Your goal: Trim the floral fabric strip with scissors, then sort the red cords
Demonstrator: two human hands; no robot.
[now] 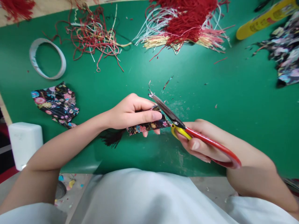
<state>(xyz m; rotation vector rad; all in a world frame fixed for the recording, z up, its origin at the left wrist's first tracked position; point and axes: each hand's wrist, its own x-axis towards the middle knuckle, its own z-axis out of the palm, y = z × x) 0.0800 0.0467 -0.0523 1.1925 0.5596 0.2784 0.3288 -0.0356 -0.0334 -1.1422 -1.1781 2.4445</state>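
Observation:
My left hand is closed on a narrow strip of black floral fabric, pinched with the thumb on top. A dark tassel sticks out past the strip's left end. My right hand grips red-handled scissors, their dark blades pointing up and left, just beside the strip's right end. Around the fingers near the pivot shows a bright yellow part; whether it belongs to the scissors I cannot tell. A frayed scrap sits at the blade tips, with small thread bits beyond.
On the green table lie a white ring, tangled red cords, a bundle of red tassels, a yellow bottle and floral fabric pieces at left and right. A white box stands at the left edge.

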